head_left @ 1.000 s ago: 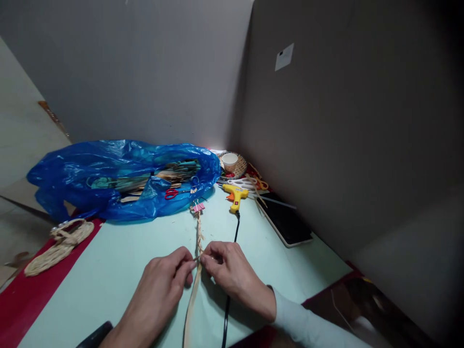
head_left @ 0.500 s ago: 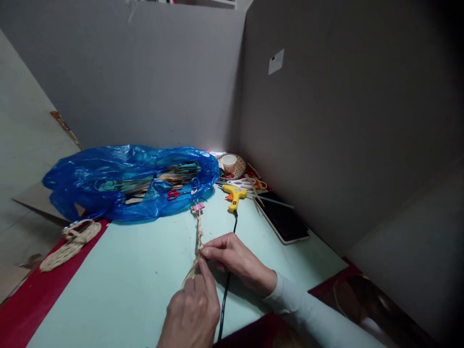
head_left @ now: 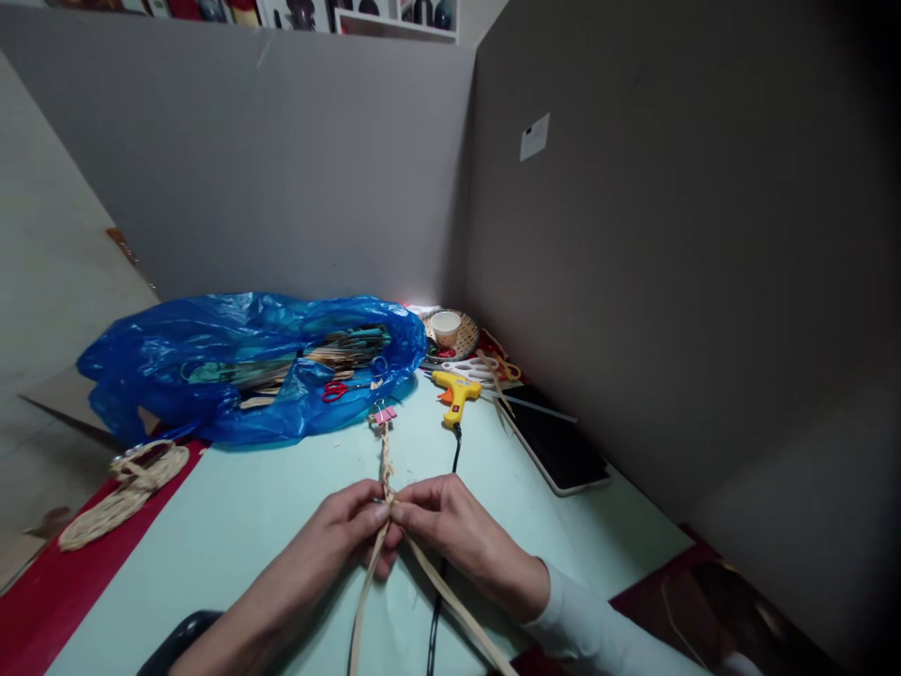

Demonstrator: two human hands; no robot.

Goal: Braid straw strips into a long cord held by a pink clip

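Observation:
A thin tan braid of straw strips [head_left: 385, 460] runs down the pale green table [head_left: 246, 507] from a pink binder clip [head_left: 384, 414]. My left hand [head_left: 344, 530] and my right hand [head_left: 443, 521] meet at the braid's lower end, fingers pinched on it. Two loose strips [head_left: 429, 582] fan out below my fingers toward the near edge. One passes under my left hand, the other under my right.
A blue plastic bag [head_left: 246, 361] with strips and red scissors [head_left: 334, 390] lies behind. A yellow glue gun [head_left: 456, 394] with a black cord [head_left: 443, 573], a paper cup [head_left: 446, 329] in a woven tray, a dark tablet [head_left: 556, 441] and a coiled braid [head_left: 119, 488] are around. Grey partitions enclose the table.
My left hand has swung back from the near edge to the left side of the braid. The loose strips now spread apart in a V below my fingers.

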